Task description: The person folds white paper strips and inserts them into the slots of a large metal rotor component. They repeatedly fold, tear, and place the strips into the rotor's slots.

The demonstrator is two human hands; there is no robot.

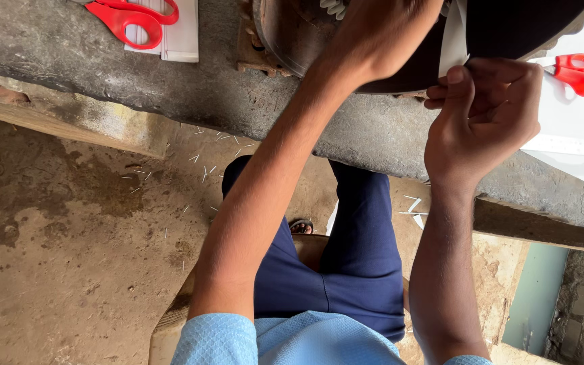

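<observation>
Right hand (484, 111) pinches a white strip (453, 40) against the dark wheel (508, 23); left hand (380, 34) grips that wheel. Rough stone slab (170, 81) underneath, stained concrete floor (69, 257) below with white scraps, red scissors (579, 73) just right.

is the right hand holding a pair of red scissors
No, the right hand pinches a white strip between its fingertips, while the nearest red scissors lie untouched on the white sheet beside it.

Light blue short sleeves (214, 338) over bare forearms, dark navy trousers (346, 263), a sandal strap (301, 226) far below.
</observation>
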